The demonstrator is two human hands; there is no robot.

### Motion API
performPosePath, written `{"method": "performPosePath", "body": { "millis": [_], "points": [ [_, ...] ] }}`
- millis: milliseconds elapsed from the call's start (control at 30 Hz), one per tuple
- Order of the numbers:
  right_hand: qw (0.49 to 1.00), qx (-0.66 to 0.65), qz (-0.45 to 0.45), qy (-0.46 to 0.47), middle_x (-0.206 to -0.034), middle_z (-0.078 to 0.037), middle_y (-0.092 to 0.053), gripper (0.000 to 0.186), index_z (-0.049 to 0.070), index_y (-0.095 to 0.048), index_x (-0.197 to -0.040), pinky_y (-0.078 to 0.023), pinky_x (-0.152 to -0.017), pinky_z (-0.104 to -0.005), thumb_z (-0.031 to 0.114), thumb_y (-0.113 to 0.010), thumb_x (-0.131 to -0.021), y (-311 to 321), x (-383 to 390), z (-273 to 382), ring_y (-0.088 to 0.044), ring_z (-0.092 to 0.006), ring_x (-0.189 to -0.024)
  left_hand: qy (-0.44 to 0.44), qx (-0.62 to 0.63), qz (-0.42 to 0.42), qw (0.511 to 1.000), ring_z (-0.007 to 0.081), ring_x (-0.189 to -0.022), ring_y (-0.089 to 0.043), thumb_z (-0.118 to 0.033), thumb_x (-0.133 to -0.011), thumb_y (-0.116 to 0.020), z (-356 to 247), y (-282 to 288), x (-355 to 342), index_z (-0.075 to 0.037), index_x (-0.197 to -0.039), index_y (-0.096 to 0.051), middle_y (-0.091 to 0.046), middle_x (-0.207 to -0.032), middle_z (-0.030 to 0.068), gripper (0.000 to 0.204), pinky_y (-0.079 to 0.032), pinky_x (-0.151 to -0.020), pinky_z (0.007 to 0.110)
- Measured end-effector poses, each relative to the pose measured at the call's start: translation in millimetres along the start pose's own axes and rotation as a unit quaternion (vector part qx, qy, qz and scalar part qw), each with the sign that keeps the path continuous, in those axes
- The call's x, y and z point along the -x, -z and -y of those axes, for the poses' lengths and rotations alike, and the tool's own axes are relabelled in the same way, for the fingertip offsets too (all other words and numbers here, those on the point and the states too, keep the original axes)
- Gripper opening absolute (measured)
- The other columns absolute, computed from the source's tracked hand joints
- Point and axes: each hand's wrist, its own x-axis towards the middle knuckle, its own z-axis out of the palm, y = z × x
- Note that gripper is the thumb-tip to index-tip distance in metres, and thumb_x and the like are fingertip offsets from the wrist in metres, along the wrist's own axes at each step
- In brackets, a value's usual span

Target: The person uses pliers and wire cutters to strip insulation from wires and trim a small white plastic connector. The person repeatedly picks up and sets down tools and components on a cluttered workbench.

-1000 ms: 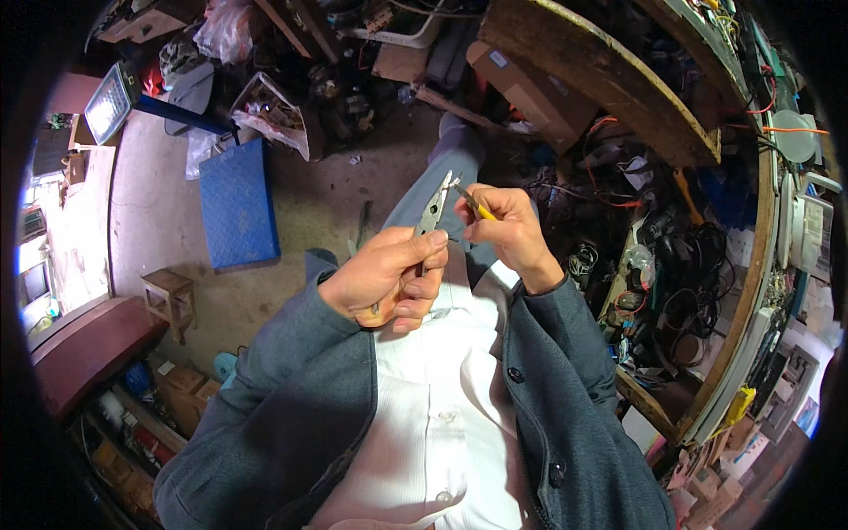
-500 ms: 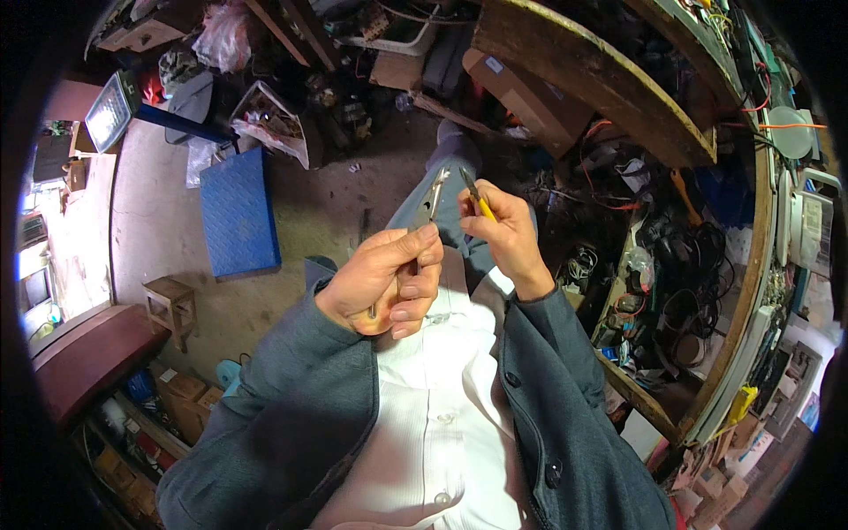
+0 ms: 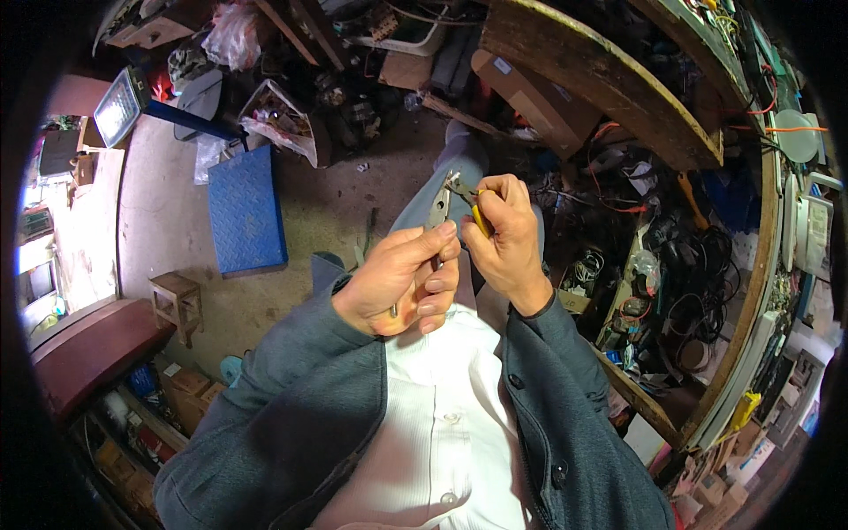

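A: What fills the near foreground?

B: A white shirt under an unbuttoned dark jacket, sleeves reaching forward from either side.

A: And the left grip?

B: Closed around silver long-nosed pliers, held just ahead of the shirt, their nose pointing to the far side.

A: The right grip?

B: Wrapped around a yellow-handled tool, its dark head angled left to the pliers' tips. A pale speck shows there, too small to identify; whether the two tools touch, one cannot tell.

A: Beyond them?

B: At left, a wooden stool stands on the bare floor; at right, black cables lie tangled. Farther left sits a textured blue platform, near a lit panel on a blue post.

A: Farthest off?

B: A brown cardboard box, tilted beside a heavy wooden plank.
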Motion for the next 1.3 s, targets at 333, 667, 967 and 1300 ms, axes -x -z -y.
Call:
{"method": "performPosePath", "body": {
  "millis": [333, 667, 967, 1300],
  "points": [
    [0.993, -0.098, -0.021, -0.064, -0.076, -0.014, -0.046, 0.017, -0.004, -0.047, -0.079, -0.038, -0.059, -0.0379, 0.0, -0.064, -0.08, -11, 6, 7, -0.046, -0.0262, -0.065, 0.008, 0.004, -0.005, 1.0, 0.011, -0.039, -0.041, -0.046, -0.108, -0.043, 2, -9, -1, -0.015, -0.091, -0.045, -0.039, -0.061, -0.0024, 0.036, -0.042, -0.034, 0.029],
    [0.934, -0.31, 0.023, -0.174, -0.07, -0.004, -0.048, 0.017, -0.001, -0.047, -0.074, -0.036, -0.057, -0.0295, 0.001, -0.062, -0.08, -13, 9, 2, -0.041, -0.0108, -0.063, 0.024, 0.016, 0.03, 0.999, 0.0113, -0.037, -0.038, -0.047, -0.109, -0.039, -1, -6, 1, -0.014, -0.089, -0.042, -0.035, -0.058, -0.0017, 0.039, -0.036, -0.031, 0.028],
    [0.782, -0.573, 0.051, -0.241, -0.076, 0.002, -0.055, 0.007, -0.002, -0.06, -0.087, -0.036, -0.058, -0.0227, -0.006, -0.057, -0.081, -21, 12, 3, -0.043, -0.0044, -0.065, -0.006, 0.025, 0.095, 0.995, 0.0128, -0.036, -0.04, -0.047, -0.109, -0.041, 5, 4, -2, -0.013, -0.089, -0.043, -0.037, -0.059, -0.0001, 0.04, -0.038, -0.033, 0.029],
    [0.694, -0.671, 0.103, -0.238, -0.081, -0.001, -0.055, 0.013, 0.002, -0.055, -0.082, -0.042, -0.058, -0.0231, -0.01, -0.058, -0.077, -26, 13, -8, -0.048, -0.0068, -0.066, -0.017, 0.04, 0.141, 0.989, 0.0127, -0.037, -0.041, -0.047, -0.109, -0.04, 5, 10, 0, -0.011, -0.089, -0.041, -0.036, -0.058, 0.0002, 0.041, -0.04, -0.033, 0.029]
  ]
}}
